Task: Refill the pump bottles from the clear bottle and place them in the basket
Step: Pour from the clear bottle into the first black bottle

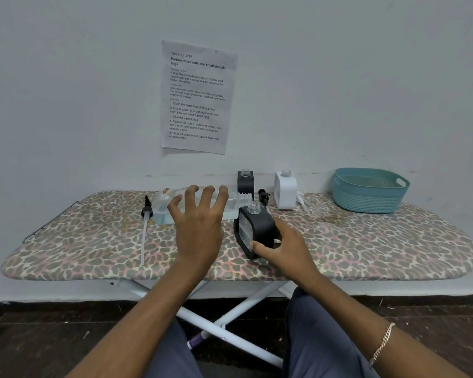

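My left hand (200, 222) grips the clear bottle (164, 207), which is tipped on its side with its open neck (245, 199) over the mouth of a black pump bottle (254, 227). My right hand (280, 248) holds that black bottle, tilted to the left, on the ironing board. A second black bottle (245, 181) and a white bottle (285, 190) stand uncapped at the back. A black pump head with a long tube (145, 216) lies left of the clear bottle. Another black pump head (263, 195) lies between the rear bottles.
A teal basket (369, 190) sits at the back right of the leopard-print ironing board (366, 241). A white pump tube (302, 200) lies beside the white bottle. A printed sheet (197, 96) hangs on the wall behind.
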### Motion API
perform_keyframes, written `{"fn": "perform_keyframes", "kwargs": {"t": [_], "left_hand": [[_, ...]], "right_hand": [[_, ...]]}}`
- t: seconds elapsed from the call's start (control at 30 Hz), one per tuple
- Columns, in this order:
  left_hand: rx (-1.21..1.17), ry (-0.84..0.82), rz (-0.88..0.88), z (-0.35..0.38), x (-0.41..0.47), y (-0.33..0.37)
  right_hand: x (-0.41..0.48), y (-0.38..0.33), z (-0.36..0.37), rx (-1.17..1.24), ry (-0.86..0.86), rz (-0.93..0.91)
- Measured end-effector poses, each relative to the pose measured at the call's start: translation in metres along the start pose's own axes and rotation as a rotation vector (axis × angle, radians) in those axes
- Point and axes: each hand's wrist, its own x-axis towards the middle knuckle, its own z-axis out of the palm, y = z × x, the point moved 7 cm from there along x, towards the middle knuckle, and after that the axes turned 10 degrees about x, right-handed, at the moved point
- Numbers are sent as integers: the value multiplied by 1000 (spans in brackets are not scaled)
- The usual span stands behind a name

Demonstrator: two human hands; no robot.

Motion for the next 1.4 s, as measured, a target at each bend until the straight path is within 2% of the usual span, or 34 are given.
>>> {"fn": "perform_keyframes", "kwargs": {"t": [1.4], "left_hand": [[14, 16, 9, -1, 1, 1]], "right_hand": [[0, 1, 0, 6, 1, 1]]}}
